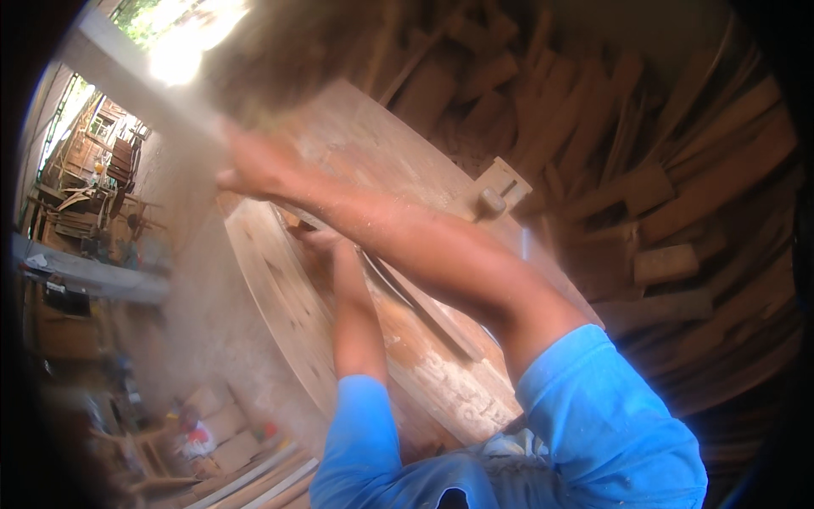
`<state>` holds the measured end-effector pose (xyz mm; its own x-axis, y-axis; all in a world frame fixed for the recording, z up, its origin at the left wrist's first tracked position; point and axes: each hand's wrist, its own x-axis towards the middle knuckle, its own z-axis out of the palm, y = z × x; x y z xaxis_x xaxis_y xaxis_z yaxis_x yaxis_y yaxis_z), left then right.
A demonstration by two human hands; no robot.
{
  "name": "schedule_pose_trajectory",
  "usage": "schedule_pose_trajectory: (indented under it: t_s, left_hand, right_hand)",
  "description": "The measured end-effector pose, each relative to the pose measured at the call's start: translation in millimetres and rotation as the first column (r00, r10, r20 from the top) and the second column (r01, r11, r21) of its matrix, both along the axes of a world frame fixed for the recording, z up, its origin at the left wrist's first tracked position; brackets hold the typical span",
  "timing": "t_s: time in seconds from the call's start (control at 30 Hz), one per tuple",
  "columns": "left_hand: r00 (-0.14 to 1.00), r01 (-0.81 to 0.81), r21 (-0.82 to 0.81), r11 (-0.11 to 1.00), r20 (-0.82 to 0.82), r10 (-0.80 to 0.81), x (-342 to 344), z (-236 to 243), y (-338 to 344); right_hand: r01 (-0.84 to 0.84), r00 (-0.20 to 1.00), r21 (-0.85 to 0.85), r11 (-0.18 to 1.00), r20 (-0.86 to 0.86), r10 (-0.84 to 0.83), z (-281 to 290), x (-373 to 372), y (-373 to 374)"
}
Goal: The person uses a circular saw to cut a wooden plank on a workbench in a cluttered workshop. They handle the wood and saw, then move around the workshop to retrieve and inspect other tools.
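A long pale curved wooden board [270, 284] lies along the left side of the workbench, with several small dark slots in its face. My left hand [319, 241] is closed beside the board's far end, near a small dark brown piece that is mostly hidden. My right hand [248, 167] is raised across and beyond the left one, above the board's far end. Its fingers look curled, but motion blurs them, and what they grip cannot be made out. Under my right forearm a narrow wooden strip [437, 322] rests on the bench.
The workbench top [407, 157] carries a wooden block with a slot and a knob [500, 191] at its right edge. Pale wood shavings [466, 392] lie near my body. Stacked wood offcuts [585, 110] fill the right side. Grey posts [93, 271] stand at left.
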<state>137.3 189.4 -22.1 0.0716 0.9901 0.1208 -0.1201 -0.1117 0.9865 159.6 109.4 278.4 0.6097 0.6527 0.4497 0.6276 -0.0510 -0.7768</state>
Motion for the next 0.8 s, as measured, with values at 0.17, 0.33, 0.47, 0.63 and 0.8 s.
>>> schedule_pose_trajectory:
  t_s: [0.17,0.33,0.47,0.63,0.8]
  left_hand:
    - [0.989,-0.003,0.086,0.996,-0.148,0.016,20,-14,33]
    - [0.924,0.347,-0.164,0.923,0.230,-0.307,-36,33,40]
    - [0.875,0.390,-0.180,0.903,0.377,-0.303,-192,76,14]
    - [0.875,0.392,-0.231,0.890,0.391,-0.284,-423,88,-53]
    - [0.946,0.304,-0.311,0.900,0.208,-0.248,-524,101,-93]
  right_hand:
    - [-0.012,1.000,0.019,1.000,-0.019,0.013,3,16,29]
    - [0.071,0.996,0.036,0.997,-0.052,-0.069,6,3,22]
    - [0.199,0.975,0.030,0.980,-0.110,-0.194,11,-16,10]
    - [0.187,0.966,0.008,0.982,-0.184,-0.182,25,-45,-10]
    - [0.182,0.971,0.128,0.975,-0.183,-0.157,19,-102,-33]
